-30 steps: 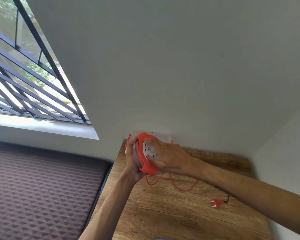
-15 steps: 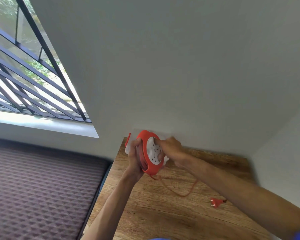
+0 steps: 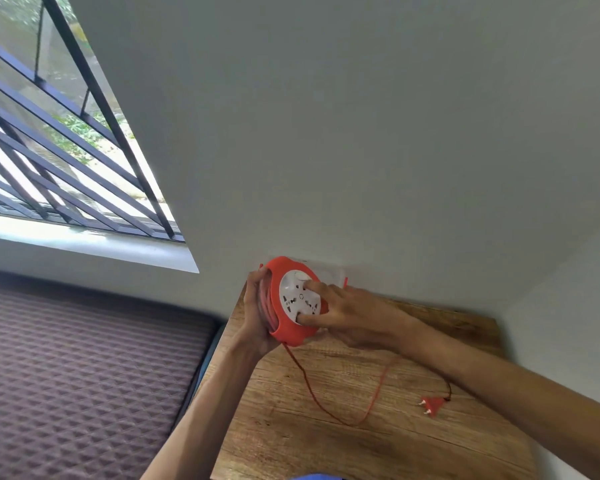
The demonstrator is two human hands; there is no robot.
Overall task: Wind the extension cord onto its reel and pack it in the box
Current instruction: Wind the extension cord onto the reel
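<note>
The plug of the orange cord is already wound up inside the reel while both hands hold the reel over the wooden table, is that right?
Not quite. The head view shows the plug lying loose on the wooden table, with slack cord trailing from the reel. Both hands, left hand and right hand, do hold it.

I'm holding an orange reel (image 3: 280, 308) with a white socket face (image 3: 297, 297); its orange cord (image 3: 326, 403) and plug (image 3: 433, 404) are lying on my wood-grain table (image 3: 378, 441), beside a brown diamond-quilted mattress (image 3: 77, 375).
</note>
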